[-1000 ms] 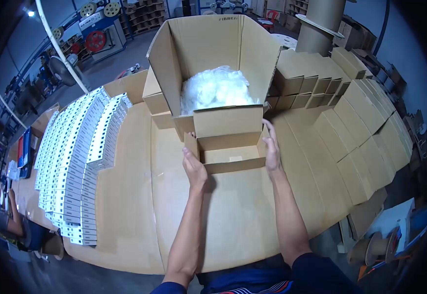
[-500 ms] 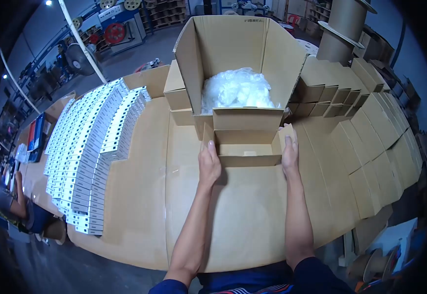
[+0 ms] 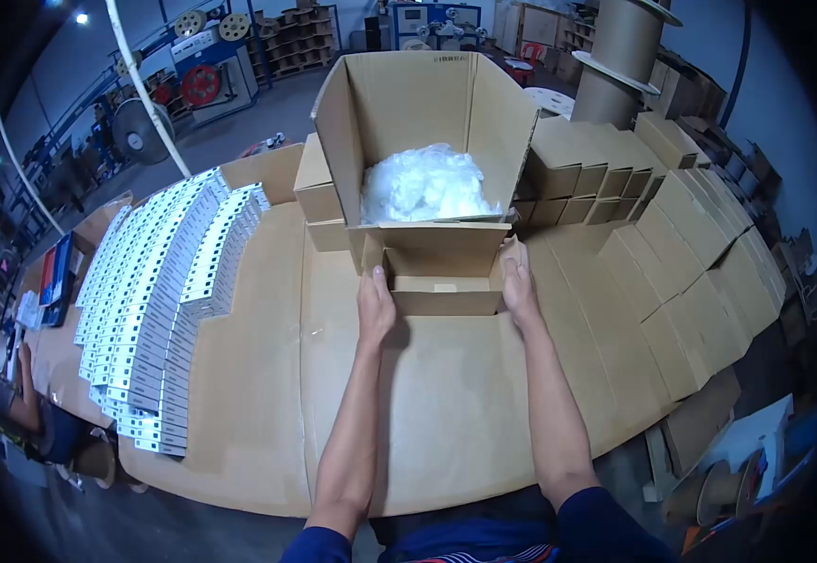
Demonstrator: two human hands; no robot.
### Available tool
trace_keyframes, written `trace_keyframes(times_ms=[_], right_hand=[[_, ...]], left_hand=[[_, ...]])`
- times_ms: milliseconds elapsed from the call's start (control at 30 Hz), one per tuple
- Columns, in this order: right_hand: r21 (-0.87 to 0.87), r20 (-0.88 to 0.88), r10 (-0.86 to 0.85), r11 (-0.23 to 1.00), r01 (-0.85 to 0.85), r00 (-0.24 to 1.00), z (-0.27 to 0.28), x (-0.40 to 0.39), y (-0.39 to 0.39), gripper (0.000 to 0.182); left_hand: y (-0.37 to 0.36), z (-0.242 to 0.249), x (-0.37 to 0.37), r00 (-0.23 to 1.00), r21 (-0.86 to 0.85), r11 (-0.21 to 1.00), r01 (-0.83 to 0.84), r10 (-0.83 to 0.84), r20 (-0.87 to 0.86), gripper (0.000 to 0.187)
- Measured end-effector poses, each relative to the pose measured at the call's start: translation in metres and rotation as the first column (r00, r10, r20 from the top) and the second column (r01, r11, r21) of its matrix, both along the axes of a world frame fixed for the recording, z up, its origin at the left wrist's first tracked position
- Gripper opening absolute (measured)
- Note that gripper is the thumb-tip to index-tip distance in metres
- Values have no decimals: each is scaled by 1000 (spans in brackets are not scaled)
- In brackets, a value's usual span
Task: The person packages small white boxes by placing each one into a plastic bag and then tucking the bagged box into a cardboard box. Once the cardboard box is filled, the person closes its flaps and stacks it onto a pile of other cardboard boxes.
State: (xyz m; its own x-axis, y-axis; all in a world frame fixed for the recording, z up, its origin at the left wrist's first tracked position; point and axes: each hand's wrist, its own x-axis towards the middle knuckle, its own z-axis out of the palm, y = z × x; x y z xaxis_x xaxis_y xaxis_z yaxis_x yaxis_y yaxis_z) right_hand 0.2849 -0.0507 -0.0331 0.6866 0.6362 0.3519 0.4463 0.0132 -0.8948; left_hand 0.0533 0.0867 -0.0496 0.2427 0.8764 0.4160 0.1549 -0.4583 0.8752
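A small open cardboard box (image 3: 446, 303) stands on the covered table in front of me, its back flap raised and a small pale patch on its inside floor. My left hand (image 3: 376, 305) is closed on its left side, thumb upward. On the opposite side, my right hand (image 3: 520, 286) grips the right wall and end flap. Right behind this box is a large open carton (image 3: 418, 89) holding a heap of clear plastic wrapping (image 3: 427, 183).
Long rows of stacked white boxes (image 3: 160, 310) cover the table's left part. Folded brown cartons (image 3: 685, 272) lie on the right, with more small cartons (image 3: 572, 178) behind. A person (image 3: 19, 403) sits at far left. Large spools (image 3: 619, 66) stand at the back right.
The whole view has shifted, so things appear further left. Both hands still hold the small box, which has moved slightly away from me toward the large carton.
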Motion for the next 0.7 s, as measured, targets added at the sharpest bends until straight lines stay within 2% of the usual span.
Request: trace_keyframes(times_ms=[100,133,233,267,367,400,500,533,633,667,700], right_hand=[[-154,-29,5,988,-10,1000,29,-7,-10,43],[-142,-20,3,990,-6,1000,33,-7,-9,42],[-99,7,-1,995,2,1000,36,-3,-6,41],[-78,15,-2,997,3,1000,33,-1,-4,41],[-57,37,2,998,0,999,25,-4,-1,39],[-56,54,2,998,1,999,24,-1,0,37],[-16,-135,68,997,-70,989,19,4,2,34],[108,-95,41,994,-31,995,17,1,8,35],[-7,54,-160,987,161,986,31,-12,11,44],[-183,11,-311,934,308,950,42,-21,11,45],[-85,-42,-338,939,334,940,38,-21,17,41]], left_hand=[[-7,22,-7,997,-93,993,69,-71,-21,49],[-4,25,-13,983,-137,989,54,-76,-165,44],[-31,41,-16,992,-28,999,20,-23,-121,36],[-36,42,-18,993,-86,989,117,-117,-2,37],[-35,35,-18,993,214,977,10,16,-120,36],[-31,34,-17,992,310,950,-19,56,-113,32],[-32,30,-20,993,-86,993,-80,72,-94,29],[-37,34,-17,996,-66,994,-90,90,-3,22],[-39,42,-3,997,-15,999,-48,48,66,20],[-44,47,1,996,-23,997,-68,69,50,17],[-43,43,2,997,3,997,-73,73,38,16]])
